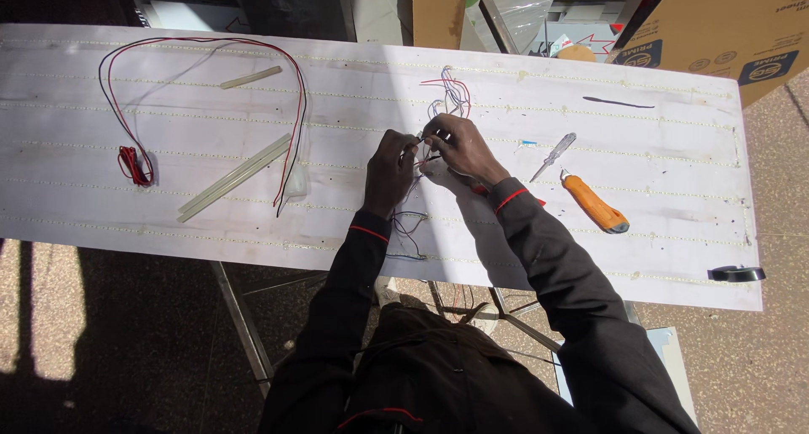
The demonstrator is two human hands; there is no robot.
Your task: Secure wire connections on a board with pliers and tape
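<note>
Thin wires pinched between left hand and right hand.

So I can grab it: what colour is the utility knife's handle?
Orange, on the utility knife right of the hands; the head view shows it.

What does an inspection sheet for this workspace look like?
Surface: long white panel with rows of small dots, resting on a metal frame.
Job's things: thin coloured wires bunched at the panel's middle.
Clutter: orange-handled utility knife, small clear-handled screwdriver, pale translucent sticks, black clip on the right edge.
Hands: left hand and right hand both pinch the wires; dark sleeves.
Cables: red-and-black wire loop at left, ending in a red bundle.
Surroundings: brown cardboard boxes behind, speckled floor.
</note>
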